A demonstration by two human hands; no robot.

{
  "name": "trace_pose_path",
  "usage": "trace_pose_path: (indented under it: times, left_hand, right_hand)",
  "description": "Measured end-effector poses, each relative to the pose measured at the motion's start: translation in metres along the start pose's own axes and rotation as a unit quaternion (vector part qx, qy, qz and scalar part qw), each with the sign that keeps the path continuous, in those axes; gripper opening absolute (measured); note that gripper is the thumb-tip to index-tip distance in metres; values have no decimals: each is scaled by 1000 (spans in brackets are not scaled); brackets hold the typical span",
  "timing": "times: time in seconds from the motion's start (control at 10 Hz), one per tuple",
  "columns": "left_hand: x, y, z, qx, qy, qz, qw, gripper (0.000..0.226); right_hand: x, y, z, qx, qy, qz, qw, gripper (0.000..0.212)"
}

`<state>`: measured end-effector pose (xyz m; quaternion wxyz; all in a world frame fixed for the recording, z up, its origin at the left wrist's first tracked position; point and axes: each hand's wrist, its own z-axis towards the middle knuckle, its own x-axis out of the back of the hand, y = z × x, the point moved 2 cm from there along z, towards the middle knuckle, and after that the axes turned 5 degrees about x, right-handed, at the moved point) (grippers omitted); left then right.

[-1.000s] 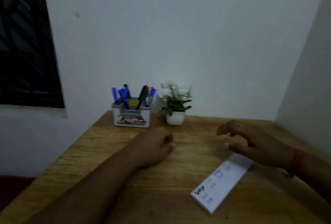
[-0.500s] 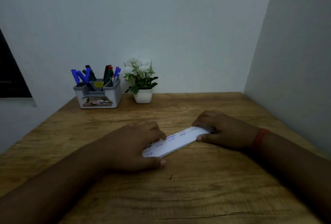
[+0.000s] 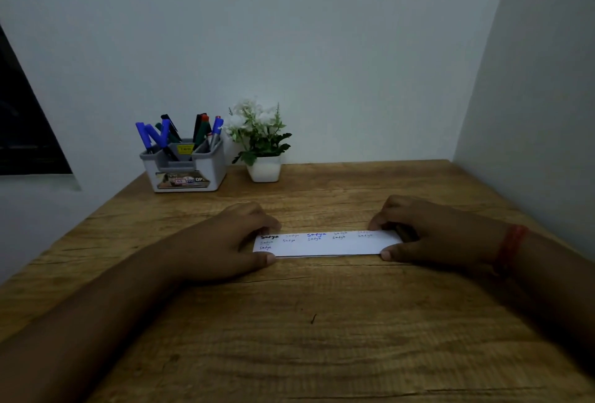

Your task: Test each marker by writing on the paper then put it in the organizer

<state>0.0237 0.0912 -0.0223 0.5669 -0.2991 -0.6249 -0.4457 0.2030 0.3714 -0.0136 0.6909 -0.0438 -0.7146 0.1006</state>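
Folded paper (image 3: pixel 325 244) lies flat mid-desk (image 3: pixel 289 338), short handwritten words in rows along its top, left hand (image 3: pixel 225 241) pinching its 9 o'clock end between thumb and curled fingers, right hand (image 3: pixel 431 232) pinching the 3 o'clock end the same way, red thread band (image 3: pixel 510 249) on that wrist. Grey organizer (image 3: pixel 185 167) sits far back at 11 o'clock against the wall, markers (image 3: pixel 180 134) standing tilted in its compartments, blue, green, black and red caps showing. Small white pot of white flowers (image 3: pixel 262 145) just beside the organizer at its 3 o'clock, dark window (image 3: pixel 22 125) at 9 o'clock.
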Motion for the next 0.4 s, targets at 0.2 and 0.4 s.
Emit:
trace_pose_path:
  times: [0.2,0.4]
  left_hand:
    - [-2,-2,0,-3,1,-15,1000,55]
    - [7,6,-5,42,55,-83,994,45]
  right_hand:
    - [1,1,1,-4,0,10,1000,52]
    - [5,-2,-7,-38,44,105,993,49]
